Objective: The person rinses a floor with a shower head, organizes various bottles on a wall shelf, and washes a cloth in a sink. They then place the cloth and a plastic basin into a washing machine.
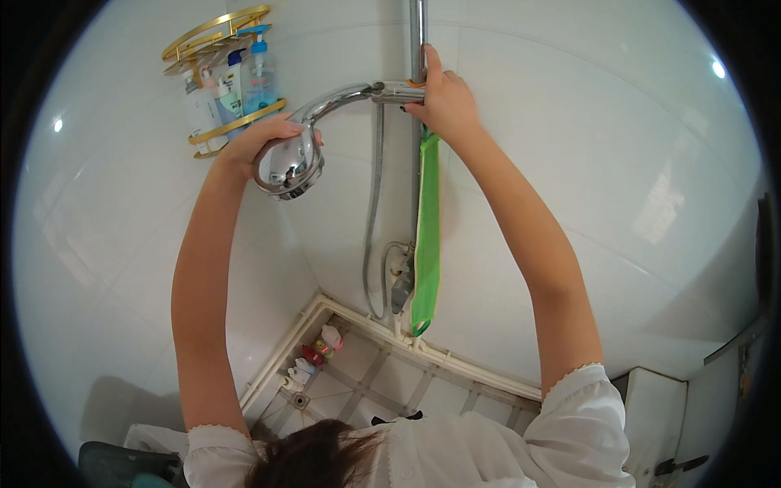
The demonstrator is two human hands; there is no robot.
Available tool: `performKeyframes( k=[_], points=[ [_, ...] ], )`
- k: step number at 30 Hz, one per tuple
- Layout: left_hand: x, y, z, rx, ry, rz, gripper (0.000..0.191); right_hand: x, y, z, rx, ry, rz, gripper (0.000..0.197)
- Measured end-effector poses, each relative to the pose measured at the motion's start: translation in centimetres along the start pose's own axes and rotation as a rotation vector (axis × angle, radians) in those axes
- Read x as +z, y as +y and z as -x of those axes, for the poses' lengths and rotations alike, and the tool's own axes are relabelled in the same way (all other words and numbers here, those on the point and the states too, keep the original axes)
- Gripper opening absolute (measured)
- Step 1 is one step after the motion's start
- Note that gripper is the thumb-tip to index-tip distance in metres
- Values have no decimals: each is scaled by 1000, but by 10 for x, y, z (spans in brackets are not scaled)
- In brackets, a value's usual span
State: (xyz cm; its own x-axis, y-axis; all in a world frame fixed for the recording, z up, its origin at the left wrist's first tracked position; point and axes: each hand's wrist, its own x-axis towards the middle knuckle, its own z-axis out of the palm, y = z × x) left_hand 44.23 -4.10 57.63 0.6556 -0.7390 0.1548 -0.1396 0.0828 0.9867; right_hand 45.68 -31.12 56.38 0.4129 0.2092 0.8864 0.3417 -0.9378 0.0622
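My left hand (261,138) is wrapped around the head of a chrome hand shower (287,163), its thumb on the upper edge. The curved chrome handle runs right into a chrome holder (396,93) on the vertical shower rail (417,30). At that joint my right hand (453,102) grips the holder's right end, with the index finger pointing up along the rail. Some of the holder is hidden by its fingers. Just below my right hand, a long green back-scrubbing strap (429,226) hangs beside the rail. A metal shower hose (373,207) drops behind the handle.
A gold corner rack (238,125) with several bottles (261,73) is fixed to the left wall. Low down sits a mixer valve (403,290). White pipes (482,373) follow the wall base. Several bottles (312,354) and a drain (299,400) are on the tiled floor.
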Motion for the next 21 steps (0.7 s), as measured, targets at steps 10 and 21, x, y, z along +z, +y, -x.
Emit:
performKeyframes(
  k=[10,21],
  points=[
    [12,20,19,122,177,96,44,-2,-7,4,76,121,-8,73],
    [11,2,37,113,266,182,44,113,-53,34,1251,-141,-2193,23]
  ],
)
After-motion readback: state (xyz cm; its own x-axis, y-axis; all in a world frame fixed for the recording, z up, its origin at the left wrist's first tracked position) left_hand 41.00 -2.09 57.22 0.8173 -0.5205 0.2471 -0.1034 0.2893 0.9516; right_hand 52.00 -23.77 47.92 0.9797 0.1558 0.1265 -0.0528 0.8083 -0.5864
